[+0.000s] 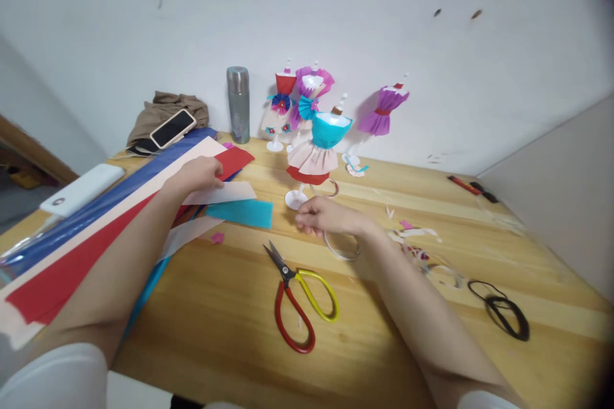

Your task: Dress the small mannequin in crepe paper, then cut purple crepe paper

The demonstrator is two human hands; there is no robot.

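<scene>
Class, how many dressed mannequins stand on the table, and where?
4: the teal-topped mannequin in front, the red-topped one and ruffled purple one behind, the red-belted one at right.

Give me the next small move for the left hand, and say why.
Probably pinch the pale pink strip and slide it off the teal piece. The left hand is already at that strip, its fingers bent over the paper pile, though whether they grip anything is unclear. The right hand is farther off, beside the nearest dress form.
</scene>
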